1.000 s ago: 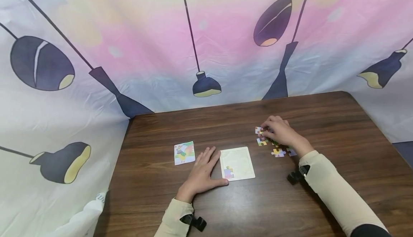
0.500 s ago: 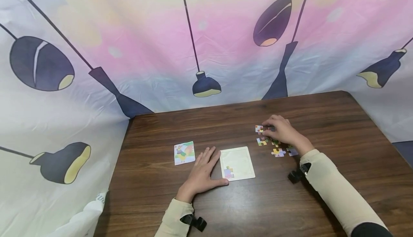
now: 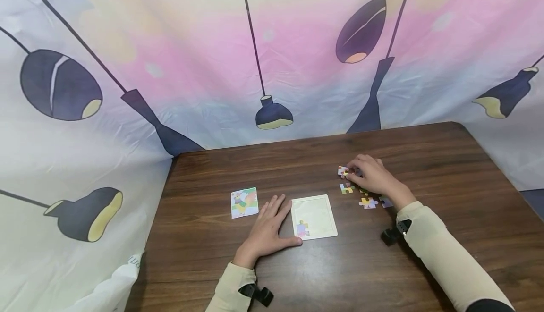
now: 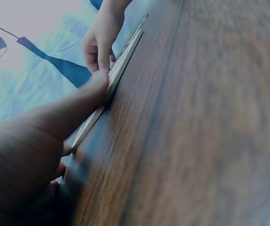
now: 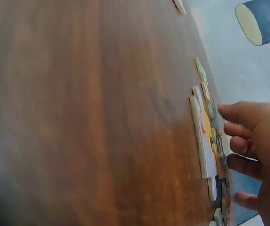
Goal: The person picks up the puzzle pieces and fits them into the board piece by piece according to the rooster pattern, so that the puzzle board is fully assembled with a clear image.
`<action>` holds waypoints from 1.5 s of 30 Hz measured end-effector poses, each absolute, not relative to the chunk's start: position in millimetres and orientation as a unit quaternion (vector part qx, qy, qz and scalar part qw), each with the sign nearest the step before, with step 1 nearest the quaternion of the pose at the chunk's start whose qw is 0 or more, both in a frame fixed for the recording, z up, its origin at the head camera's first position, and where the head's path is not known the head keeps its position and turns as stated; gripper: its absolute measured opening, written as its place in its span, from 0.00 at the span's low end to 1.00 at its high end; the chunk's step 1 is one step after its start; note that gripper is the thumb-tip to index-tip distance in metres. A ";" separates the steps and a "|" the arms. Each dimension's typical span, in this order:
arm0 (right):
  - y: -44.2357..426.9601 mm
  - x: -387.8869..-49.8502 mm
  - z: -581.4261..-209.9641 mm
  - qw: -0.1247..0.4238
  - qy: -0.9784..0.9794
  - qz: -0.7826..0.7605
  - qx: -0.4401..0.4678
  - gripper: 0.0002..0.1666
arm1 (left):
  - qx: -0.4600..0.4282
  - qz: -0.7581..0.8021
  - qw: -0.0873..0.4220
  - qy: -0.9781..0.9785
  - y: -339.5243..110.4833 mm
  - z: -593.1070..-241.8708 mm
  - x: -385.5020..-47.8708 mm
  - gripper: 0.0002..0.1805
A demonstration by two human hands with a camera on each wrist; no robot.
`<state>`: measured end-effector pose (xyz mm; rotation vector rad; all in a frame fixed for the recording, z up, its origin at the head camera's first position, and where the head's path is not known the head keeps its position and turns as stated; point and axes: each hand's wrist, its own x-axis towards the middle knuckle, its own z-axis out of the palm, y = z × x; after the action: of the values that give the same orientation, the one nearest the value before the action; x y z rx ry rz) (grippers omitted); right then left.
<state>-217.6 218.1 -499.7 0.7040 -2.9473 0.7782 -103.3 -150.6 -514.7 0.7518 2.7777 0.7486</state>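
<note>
My left hand (image 3: 267, 231) lies at the lower left of the white square frame (image 3: 318, 210), thumb along its front edge and fingers spread beside its left edge. One puzzle piece (image 3: 303, 230) sits in the frame's lower left corner. The left wrist view shows the thumb against the frame's edge (image 4: 127, 55). My right hand (image 3: 374, 175) hovers over loose puzzle pieces, thumb and forefinger apart beside a small piece (image 3: 342, 172). In the right wrist view its bent fingers (image 5: 241, 143) are beside overlapping pieces (image 5: 202, 136), some hidden from above.
A square picture card (image 3: 244, 203) lies left of the frame, near my left fingertips. More loose pieces (image 3: 368, 203) lie in front of my right hand. The brown table (image 3: 263, 161) meets a patterned cloth (image 3: 306, 109) at its back edge.
The head view has shifted slightly. My right hand has moved a little among the pieces, uncovering slightly more of them at its fingertips. My left hand stays against the frame.
</note>
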 end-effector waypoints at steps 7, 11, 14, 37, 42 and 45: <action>205.1 -194.3 -500.0 0.049 -0.923 0.280 0.258 0.13 | 0.249 0.252 0.086 0.931 -148.5 -517.2 -100.1 0.60; 194.4 -181.2 -500.8 0.070 -0.916 0.280 0.280 0.10 | 0.248 0.252 0.092 0.931 -146.0 -516.9 -99.4 0.61; 184.2 -175.2 -500.3 0.073 -0.909 0.286 0.293 0.10 | 0.248 0.251 0.091 0.931 -146.0 -516.4 -99.5 0.61; 124.2 -158.5 -502.2 0.025 -0.899 0.236 0.368 0.15 | 0.241 0.259 0.094 0.930 -149.2 -513.9 -102.3 0.61; 120.1 -159.5 -503.8 0.026 -0.896 0.248 0.367 0.12 | 0.248 0.263 0.087 0.928 -149.4 -515.1 -103.1 0.61; 115.0 -159.8 -504.3 0.024 -0.898 0.253 0.360 0.10 | 0.247 0.265 0.089 0.928 -149.5 -515.6 -102.9 0.61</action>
<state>-159.8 115.0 -504.3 1.1128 -2.7785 0.7821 -102.9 -149.5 -515.6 0.7336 2.7600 0.7895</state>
